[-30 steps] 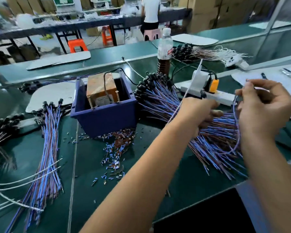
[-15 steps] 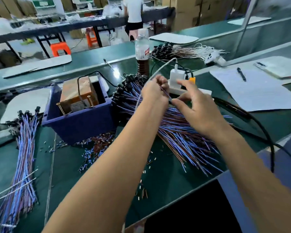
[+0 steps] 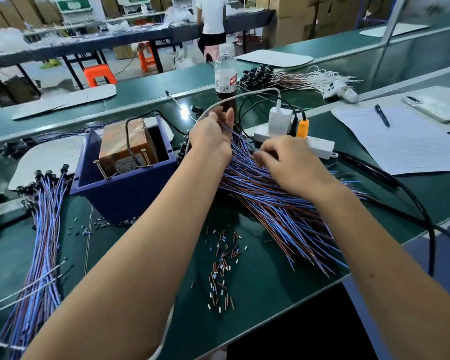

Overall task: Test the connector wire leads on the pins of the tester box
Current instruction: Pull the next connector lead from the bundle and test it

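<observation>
Both hands [image 3: 211,136] among wire leads [image 3: 270,193]

Wire pile [image 3: 276,203] filled desk [image 3: 257,294] centre-right; blue bin [image 3: 125,193] just left of it; power strip [image 3: 315,146] and bottle [image 3: 225,79] blocked behind; front desk strip passable, only scattered insulation bits [image 3: 222,268].
</observation>
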Demonstrator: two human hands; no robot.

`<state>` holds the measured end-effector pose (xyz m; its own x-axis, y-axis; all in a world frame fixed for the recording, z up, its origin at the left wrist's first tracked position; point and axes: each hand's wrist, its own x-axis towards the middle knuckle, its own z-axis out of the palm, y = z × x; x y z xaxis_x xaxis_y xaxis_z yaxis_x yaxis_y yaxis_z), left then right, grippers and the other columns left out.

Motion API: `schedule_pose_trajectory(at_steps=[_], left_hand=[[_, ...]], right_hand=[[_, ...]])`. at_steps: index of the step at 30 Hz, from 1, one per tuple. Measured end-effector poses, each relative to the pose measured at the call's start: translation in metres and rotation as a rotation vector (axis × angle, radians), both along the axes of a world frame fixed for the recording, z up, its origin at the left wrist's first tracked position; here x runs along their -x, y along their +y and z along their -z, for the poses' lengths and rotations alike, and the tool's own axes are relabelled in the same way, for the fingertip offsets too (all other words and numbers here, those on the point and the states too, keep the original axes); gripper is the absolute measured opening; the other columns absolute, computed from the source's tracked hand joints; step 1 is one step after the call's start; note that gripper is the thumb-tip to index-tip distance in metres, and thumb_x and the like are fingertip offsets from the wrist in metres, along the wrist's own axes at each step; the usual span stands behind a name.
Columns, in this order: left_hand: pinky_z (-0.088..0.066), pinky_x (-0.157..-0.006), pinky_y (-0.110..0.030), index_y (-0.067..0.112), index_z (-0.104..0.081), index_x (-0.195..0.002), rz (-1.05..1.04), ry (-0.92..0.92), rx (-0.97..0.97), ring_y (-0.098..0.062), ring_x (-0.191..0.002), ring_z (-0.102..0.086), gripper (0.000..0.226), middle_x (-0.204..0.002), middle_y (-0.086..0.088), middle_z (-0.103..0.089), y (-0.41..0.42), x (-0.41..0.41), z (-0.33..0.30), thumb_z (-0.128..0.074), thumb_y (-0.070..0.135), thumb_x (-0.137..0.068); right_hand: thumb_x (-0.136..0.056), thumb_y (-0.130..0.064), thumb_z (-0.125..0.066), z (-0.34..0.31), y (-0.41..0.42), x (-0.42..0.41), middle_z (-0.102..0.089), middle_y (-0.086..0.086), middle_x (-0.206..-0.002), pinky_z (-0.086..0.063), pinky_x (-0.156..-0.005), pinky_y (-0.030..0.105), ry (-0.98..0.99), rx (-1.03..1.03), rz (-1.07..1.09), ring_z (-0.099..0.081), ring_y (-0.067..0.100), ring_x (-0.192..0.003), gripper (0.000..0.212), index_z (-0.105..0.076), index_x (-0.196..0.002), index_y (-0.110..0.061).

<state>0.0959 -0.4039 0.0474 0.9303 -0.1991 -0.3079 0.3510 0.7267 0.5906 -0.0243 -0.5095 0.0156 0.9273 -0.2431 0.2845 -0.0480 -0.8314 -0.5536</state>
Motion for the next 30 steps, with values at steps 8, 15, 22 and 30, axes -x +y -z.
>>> schedule_pose_trajectory(at_steps=[8,15,22,30], left_hand=[[-0.060,-0.085,-0.039,0.005,-0.073,-0.087,0.015,-0.675,-1.641,-0.026,-0.074,-0.074,0.038,-0.073,-0.011,-0.073,0.030,-0.006,0.022,-0.060,0.037,-0.102],[-0.057,-0.068,-0.039,0.004,-0.073,-0.077,-0.060,-1.016,-1.570,-0.027,-0.062,-0.066,0.038,-0.069,-0.010,-0.071,0.049,0.033,0.026,-0.062,0.032,-0.100],[-0.033,-0.051,-0.026,0.001,-0.056,-0.063,-0.751,-1.372,-1.199,-0.017,-0.051,-0.041,0.037,-0.055,-0.002,-0.049,0.152,0.085,0.032,-0.057,0.014,-0.098],[-0.040,-0.078,-0.037,0.007,-0.070,-0.099,-0.807,-0.333,-1.868,-0.038,-0.093,-0.062,0.028,-0.098,-0.019,-0.071,0.312,0.017,0.063,-0.057,0.031,-0.096]], right_hand=[[-0.096,-0.028,-0.074,0.016,0.010,0.006,-0.067,0.004,-0.082,-0.049,-0.068,0.035,-0.159,0.140,0.245,-0.061,0.026,-0.081,0.014,-0.070,-0.092,-0.016],[-0.091,-0.026,-0.079,0.021,0.029,0.001,-0.068,0.008,-0.100,-0.051,-0.086,0.039,-0.231,0.182,0.287,-0.061,0.029,-0.099,0.018,-0.075,-0.102,-0.012],[-0.096,-0.015,-0.067,0.002,0.125,-0.004,-0.071,0.002,-0.085,-0.050,-0.072,0.041,-0.564,0.031,-0.129,-0.064,0.025,-0.078,0.005,-0.070,-0.092,-0.013],[-0.100,-0.027,-0.060,0.018,0.260,-0.027,-0.070,0.009,-0.092,-0.056,-0.071,0.042,-0.050,0.264,-0.734,-0.065,0.037,-0.085,0.013,-0.068,-0.105,-0.018]])
